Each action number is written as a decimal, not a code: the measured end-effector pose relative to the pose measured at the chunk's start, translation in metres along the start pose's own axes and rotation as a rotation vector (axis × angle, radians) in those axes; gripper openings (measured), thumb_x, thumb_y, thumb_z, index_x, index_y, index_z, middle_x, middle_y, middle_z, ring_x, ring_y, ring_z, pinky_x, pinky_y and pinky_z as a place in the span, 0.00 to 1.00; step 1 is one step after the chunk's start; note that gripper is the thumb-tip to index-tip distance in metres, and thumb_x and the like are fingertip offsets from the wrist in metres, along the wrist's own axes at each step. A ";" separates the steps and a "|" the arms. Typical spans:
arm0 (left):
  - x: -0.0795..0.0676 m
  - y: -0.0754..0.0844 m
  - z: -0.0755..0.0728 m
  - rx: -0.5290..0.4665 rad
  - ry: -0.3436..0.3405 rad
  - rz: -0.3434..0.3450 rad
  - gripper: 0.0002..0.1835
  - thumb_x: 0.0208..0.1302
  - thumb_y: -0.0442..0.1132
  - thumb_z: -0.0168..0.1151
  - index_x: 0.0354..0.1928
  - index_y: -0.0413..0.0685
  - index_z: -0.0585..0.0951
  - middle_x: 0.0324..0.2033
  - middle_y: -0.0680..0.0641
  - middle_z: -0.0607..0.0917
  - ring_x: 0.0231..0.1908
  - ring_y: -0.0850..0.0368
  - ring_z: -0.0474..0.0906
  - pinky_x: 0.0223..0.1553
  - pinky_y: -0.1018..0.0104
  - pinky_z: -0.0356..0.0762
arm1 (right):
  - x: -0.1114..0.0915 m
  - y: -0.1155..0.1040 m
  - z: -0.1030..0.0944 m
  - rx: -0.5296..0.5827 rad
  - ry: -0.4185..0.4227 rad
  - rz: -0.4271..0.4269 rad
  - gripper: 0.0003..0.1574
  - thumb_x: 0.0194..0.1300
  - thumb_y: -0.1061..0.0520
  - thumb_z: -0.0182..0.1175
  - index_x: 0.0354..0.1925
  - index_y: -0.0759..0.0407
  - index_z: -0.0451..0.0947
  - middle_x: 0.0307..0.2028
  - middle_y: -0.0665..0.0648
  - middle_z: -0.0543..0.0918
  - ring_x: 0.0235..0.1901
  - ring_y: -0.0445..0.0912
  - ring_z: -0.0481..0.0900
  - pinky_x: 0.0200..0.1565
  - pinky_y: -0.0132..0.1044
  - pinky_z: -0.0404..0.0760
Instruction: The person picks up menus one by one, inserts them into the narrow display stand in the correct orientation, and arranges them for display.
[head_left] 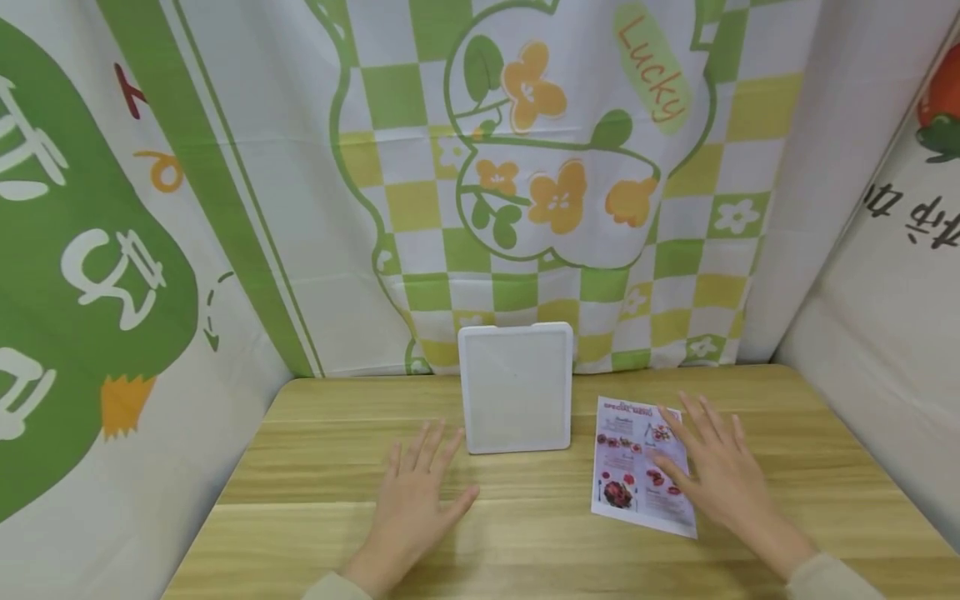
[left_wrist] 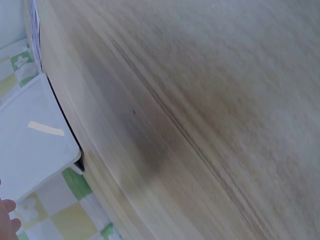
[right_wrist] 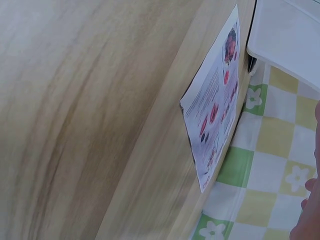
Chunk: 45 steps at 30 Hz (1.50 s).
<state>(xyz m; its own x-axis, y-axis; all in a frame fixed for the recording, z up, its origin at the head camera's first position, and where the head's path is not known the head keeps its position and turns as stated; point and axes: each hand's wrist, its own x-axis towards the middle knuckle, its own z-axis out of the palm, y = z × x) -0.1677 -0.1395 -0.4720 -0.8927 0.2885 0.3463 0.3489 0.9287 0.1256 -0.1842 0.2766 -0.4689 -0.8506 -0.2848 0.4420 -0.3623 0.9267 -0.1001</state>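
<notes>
Menu sheet (head_left: 626, 454) lies printed side up on the worktop (head_left: 300, 467), right of centre. White panel (head_left: 515, 390) stands near the worktop's back edge, left of the sheet. Right hand (head_left: 720, 471): released, fingers spread, overlapping the sheet's right side in the head view; contact cannot be told. Left hand (head_left: 416, 500): released, fingers extended, near the panel's lower left corner, well apart from the sheet.
</notes>
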 end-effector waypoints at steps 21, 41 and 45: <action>0.009 0.029 0.008 -0.002 -0.027 0.102 0.40 0.67 0.66 0.54 0.75 0.56 0.61 0.73 0.47 0.63 0.72 0.45 0.55 0.68 0.38 0.55 | -0.015 0.010 -0.009 0.010 0.038 -0.011 0.47 0.68 0.39 0.59 0.78 0.45 0.51 0.78 0.56 0.42 0.76 0.54 0.36 0.71 0.53 0.26; 0.025 0.057 0.019 0.000 -0.105 0.210 0.38 0.70 0.64 0.52 0.76 0.59 0.59 0.74 0.51 0.62 0.72 0.49 0.58 0.68 0.43 0.59 | -0.026 0.014 -0.004 -0.006 0.042 -0.028 0.52 0.64 0.41 0.64 0.78 0.44 0.50 0.78 0.57 0.44 0.76 0.55 0.37 0.71 0.55 0.28; 0.028 0.062 0.024 -0.021 -0.108 0.238 0.37 0.70 0.63 0.53 0.75 0.59 0.61 0.73 0.50 0.63 0.71 0.49 0.59 0.68 0.44 0.60 | -0.030 0.016 -0.003 -0.006 0.034 -0.026 0.51 0.66 0.40 0.62 0.78 0.44 0.49 0.78 0.57 0.43 0.76 0.55 0.36 0.71 0.53 0.27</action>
<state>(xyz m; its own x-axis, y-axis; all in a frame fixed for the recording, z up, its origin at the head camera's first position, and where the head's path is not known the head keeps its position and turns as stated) -0.1782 -0.0687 -0.4764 -0.8096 0.5225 0.2675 0.5575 0.8270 0.0719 -0.1636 0.3002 -0.4814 -0.8275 -0.3005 0.4743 -0.3817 0.9206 -0.0826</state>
